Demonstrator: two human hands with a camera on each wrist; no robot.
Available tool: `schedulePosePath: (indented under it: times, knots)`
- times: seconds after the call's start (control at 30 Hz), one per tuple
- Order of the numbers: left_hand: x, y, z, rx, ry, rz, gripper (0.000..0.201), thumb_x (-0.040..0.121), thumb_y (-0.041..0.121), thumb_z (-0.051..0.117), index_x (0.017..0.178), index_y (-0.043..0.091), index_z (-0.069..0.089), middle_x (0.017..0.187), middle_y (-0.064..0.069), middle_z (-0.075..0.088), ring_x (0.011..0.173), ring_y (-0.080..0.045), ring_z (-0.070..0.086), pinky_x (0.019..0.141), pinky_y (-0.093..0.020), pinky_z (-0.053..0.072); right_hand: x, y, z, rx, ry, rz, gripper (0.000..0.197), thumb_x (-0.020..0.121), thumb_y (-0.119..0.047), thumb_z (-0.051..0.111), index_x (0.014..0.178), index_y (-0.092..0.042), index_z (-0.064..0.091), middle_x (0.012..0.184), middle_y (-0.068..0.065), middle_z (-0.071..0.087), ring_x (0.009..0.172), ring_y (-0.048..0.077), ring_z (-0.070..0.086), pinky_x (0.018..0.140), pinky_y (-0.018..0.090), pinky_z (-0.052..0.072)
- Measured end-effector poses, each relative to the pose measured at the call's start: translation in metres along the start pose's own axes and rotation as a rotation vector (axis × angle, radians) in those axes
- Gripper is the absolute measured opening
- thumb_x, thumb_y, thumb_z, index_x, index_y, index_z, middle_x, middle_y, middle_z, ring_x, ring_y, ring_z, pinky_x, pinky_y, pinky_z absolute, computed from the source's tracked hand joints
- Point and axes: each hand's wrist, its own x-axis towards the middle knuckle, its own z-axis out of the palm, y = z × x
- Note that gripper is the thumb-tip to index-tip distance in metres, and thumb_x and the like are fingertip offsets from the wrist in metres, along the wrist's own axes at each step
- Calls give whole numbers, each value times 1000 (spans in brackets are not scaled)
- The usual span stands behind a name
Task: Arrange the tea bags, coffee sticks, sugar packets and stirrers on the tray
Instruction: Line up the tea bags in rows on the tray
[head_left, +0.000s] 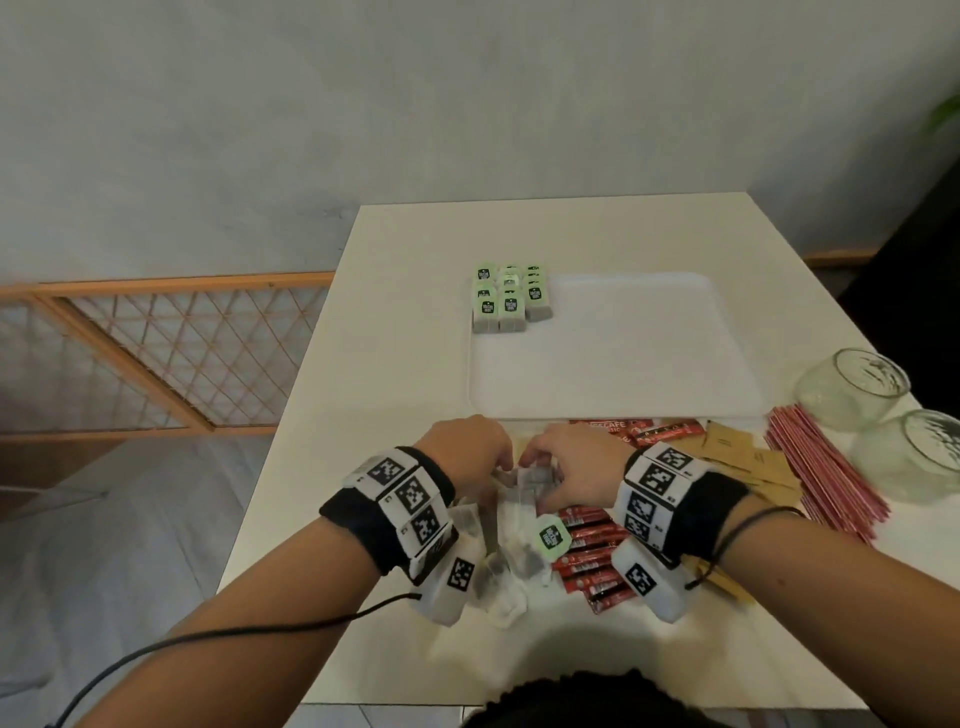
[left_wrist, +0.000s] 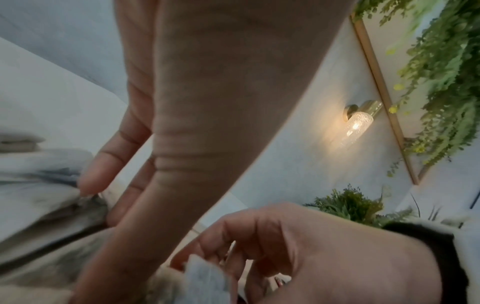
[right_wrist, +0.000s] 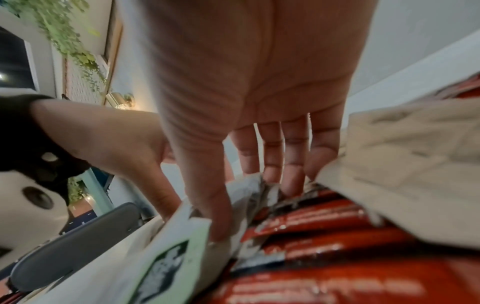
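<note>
Both hands meet over a pile of loose tea bags (head_left: 511, 561) at the table's front. My left hand (head_left: 496, 465) and right hand (head_left: 540, 462) pinch a grey tea bag (head_left: 530, 480) between them. In the right wrist view the thumb and fingers of my right hand (right_wrist: 246, 203) close on the crumpled tea bag (right_wrist: 249, 191), with a green tag (right_wrist: 166, 263) below. The white tray (head_left: 623, 364) holds neat rows of tea bags (head_left: 509, 301) in its far left corner. Red coffee sticks (head_left: 592, 551), brown sugar packets (head_left: 743, 452) and red stirrers (head_left: 826, 467) lie on the table to the right.
Two glass tumblers (head_left: 852, 395) (head_left: 919, 457) stand at the table's right edge, beside the stirrers. A wooden lattice gate (head_left: 156, 353) stands on the floor to the left. The table's left edge is close to my left forearm.
</note>
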Motion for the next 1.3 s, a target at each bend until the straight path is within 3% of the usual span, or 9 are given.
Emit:
schedulePosePath:
  times: [0.13, 0.33, 0.47, 0.6, 0.7, 0.8, 0.93, 1.13, 1.3]
  knots:
    - [2, 3, 3, 47, 16, -26, 33, 85, 22, 67, 118, 22, 67, 113, 3, 66, 104, -18, 62, 79, -31, 50, -1, -4, 0, 17, -19, 54, 48, 70, -37, 78, 113, -24, 61, 97, -7, 59, 90, 13, 57, 74, 28, 46]
    - [1, 9, 0, 38, -52, -45, 7, 83, 15, 60, 77, 10, 60, 80, -4, 59, 76, -23, 56, 63, -30, 43, -10, -6, 3, 20, 59, 37, 33, 70, -32, 76, 97, -19, 61, 93, -4, 55, 86, 17, 56, 72, 29, 45]
    - [-8, 4, -17, -96, 34, -14, 14, 87, 19, 61, 94, 9, 56, 96, -4, 56, 88, -22, 54, 69, -27, 41, -24, 2, -6, 114, 96, 18, 23, 76, -25, 72, 88, -22, 53, 87, -3, 57, 77, 17, 53, 64, 28, 41]
    - [-18, 2, -31, -346, 148, -55, 23, 89, 22, 61, 80, 14, 42, 85, -2, 54, 70, -16, 48, 59, -23, 37, -37, 10, -21, 118, 148, 61, 19, 82, -32, 69, 93, -24, 55, 87, -4, 58, 81, 17, 56, 69, 30, 45]
    - [-17, 3, -28, -644, 229, -131, 14, 88, 21, 63, 91, 10, 54, 82, -8, 69, 63, -14, 61, 56, -24, 47, -41, 18, -30, 170, 218, 94, 20, 84, -37, 69, 91, -20, 59, 89, -1, 62, 84, 19, 59, 74, 32, 44]
    - [-7, 6, -16, -878, 416, -235, 21, 89, 22, 64, 101, 8, 56, 81, -5, 71, 59, -8, 64, 48, -17, 42, -48, 20, -38, 346, 298, 134, 17, 85, -33, 71, 82, -21, 59, 82, -1, 66, 74, 16, 63, 70, 30, 47]
    - [11, 23, -6, -1291, 473, -288, 20, 93, 20, 60, 104, 6, 51, 87, -9, 75, 74, -23, 75, 60, -28, 49, -56, 19, -42, 586, 421, 128, 18, 85, -27, 72, 79, -12, 63, 69, -4, 66, 56, 9, 62, 58, 21, 47]
    - [20, 58, -7, -1732, 424, -249, 15, 92, 11, 63, 90, 9, 48, 71, -9, 59, 72, -23, 64, 81, -39, 60, -51, 21, -40, 908, 587, 98, 12, 88, -22, 68, 83, -12, 65, 81, 6, 70, 74, 21, 65, 72, 40, 54]
    - [20, 72, -15, -1932, 297, -121, 26, 98, 18, 52, 101, -2, 69, 94, -20, 68, 92, -29, 68, 83, -38, 60, -46, 26, -40, 747, 696, 164, 15, 91, -24, 63, 95, -10, 66, 90, 6, 69, 82, 17, 63, 77, 31, 50]
